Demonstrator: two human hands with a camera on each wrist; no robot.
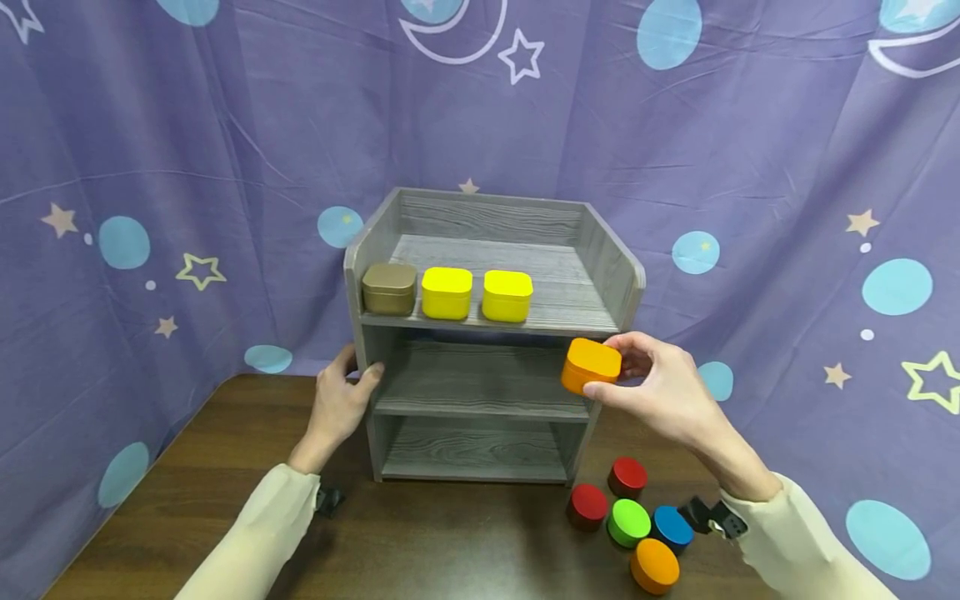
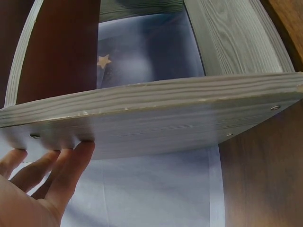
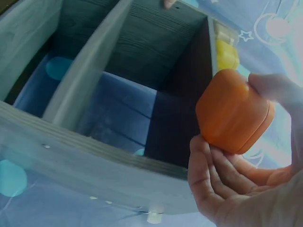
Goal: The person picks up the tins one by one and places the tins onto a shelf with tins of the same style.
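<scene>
A grey wood-grain shelf unit (image 1: 480, 410) stands on the table. My left hand (image 1: 341, 404) holds its left side panel, the fingers (image 2: 71, 170) against the outer face and the thumb over the front edge. An orange rounded-square tin (image 1: 591, 365) is pinched between thumb and fingers of my right hand (image 1: 663, 387), in front of the unit's right side at middle-shelf height. In the right wrist view the orange tin (image 3: 234, 113) is tilted. Along the top shelf's front edge sit a bronze tin (image 1: 389, 289) and two yellow tins (image 1: 447, 293), (image 1: 507, 296) in a row.
On the brown table (image 1: 420, 542), below my right forearm, stand several round tins: two red (image 1: 627, 477), (image 1: 587, 507), a green tin (image 1: 628, 522), a blue tin (image 1: 672, 528) and an orange round tin (image 1: 655, 566). A purple patterned curtain (image 1: 285, 108) hangs behind the unit.
</scene>
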